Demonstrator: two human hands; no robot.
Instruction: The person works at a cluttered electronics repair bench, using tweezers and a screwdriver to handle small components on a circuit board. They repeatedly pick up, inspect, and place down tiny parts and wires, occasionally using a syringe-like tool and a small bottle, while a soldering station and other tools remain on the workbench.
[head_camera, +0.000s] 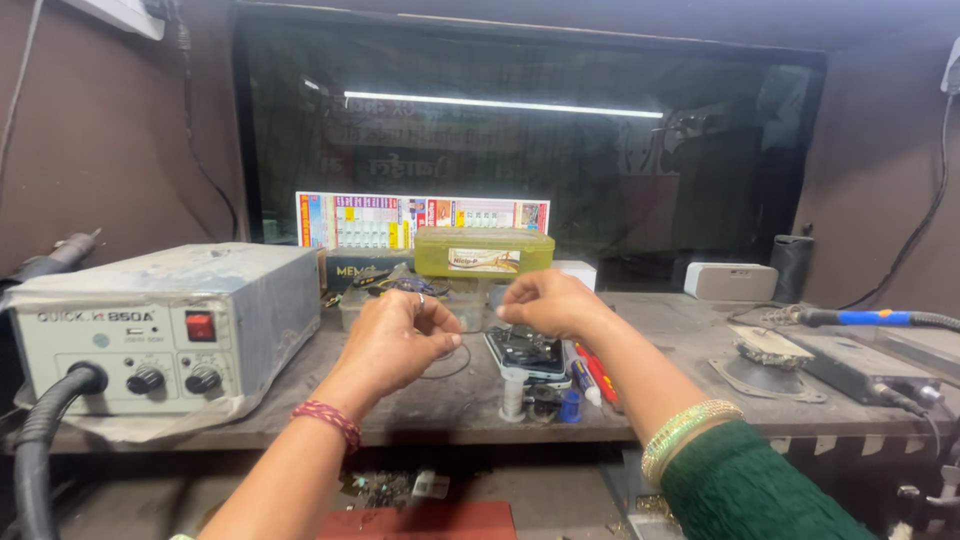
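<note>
Head view: the left hand (392, 338) and right hand (548, 303) are pinching a thin wire (452, 362) between closed fingers, its length running left to right above the desk (690, 340), just behind the phone (526, 354).

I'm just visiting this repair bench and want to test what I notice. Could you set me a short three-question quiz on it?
1. True or false: the left hand and right hand are raised together above the opened phone.
2. Which side of the bench does the grey box with two knobs stand on: A left, B right, C centre?
3. Fill in: the thin dark wire loops down from the ____ hand.

Key: 1 true; 2 A; 3 left.
</note>
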